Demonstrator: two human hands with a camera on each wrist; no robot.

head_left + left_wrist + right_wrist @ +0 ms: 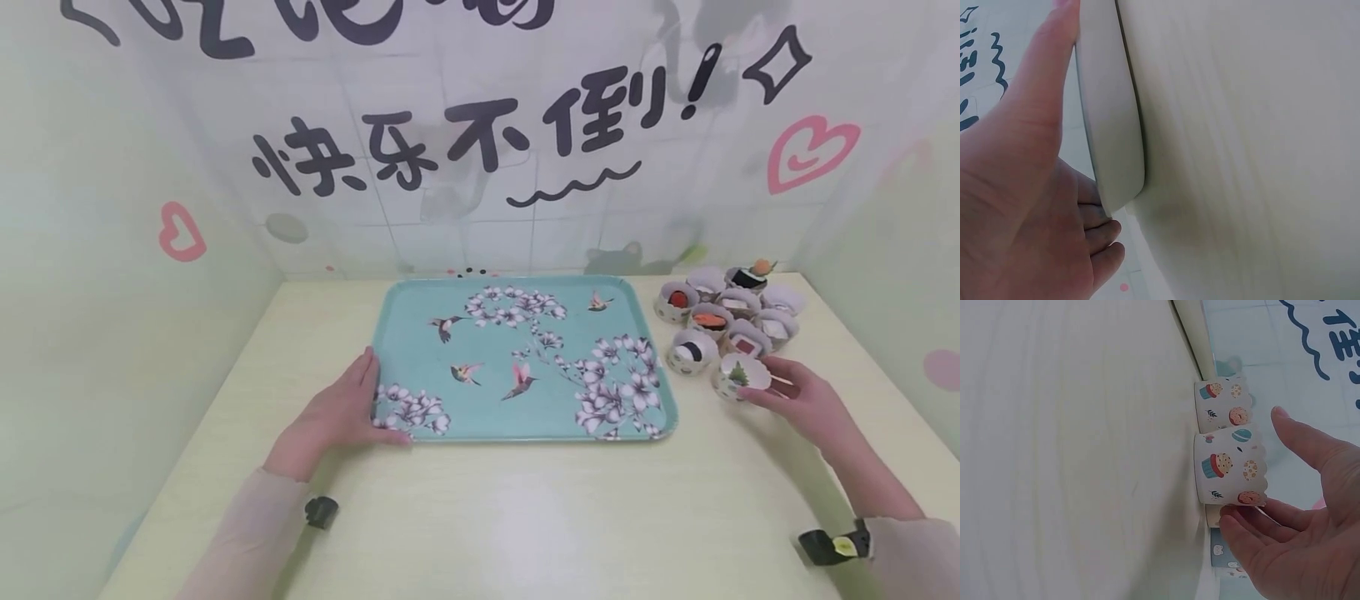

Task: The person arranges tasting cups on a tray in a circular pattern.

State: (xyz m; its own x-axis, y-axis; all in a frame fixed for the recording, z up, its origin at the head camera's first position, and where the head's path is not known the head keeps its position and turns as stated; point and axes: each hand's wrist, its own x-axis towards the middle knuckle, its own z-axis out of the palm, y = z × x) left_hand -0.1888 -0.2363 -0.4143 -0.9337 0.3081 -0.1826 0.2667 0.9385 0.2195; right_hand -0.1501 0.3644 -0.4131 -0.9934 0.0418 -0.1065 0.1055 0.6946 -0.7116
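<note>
A turquoise tray (480,412) with white blossoms and birds lies flat on the table. My left hand (341,408) rests at its front left corner, fingers fairly straight along the left side and thumb at the front edge. The left wrist view shows the tray's pale outer side (1110,112) beside the palm. My right hand (806,404) is around a small paper cup (723,385) with a green leaf-shaped piece inside. In the right wrist view this cup (1229,465), printed with cupcakes, stands on the table; the thumb is raised above its rim and the fingertips are by its side.
Several more paper cups stand packed together at the back right, among them ones with a red piece (678,298), an orange-topped piece (708,319) and a black-and-white piece (688,351). A wall covering (480,192) with large lettering rises behind the table (480,517).
</note>
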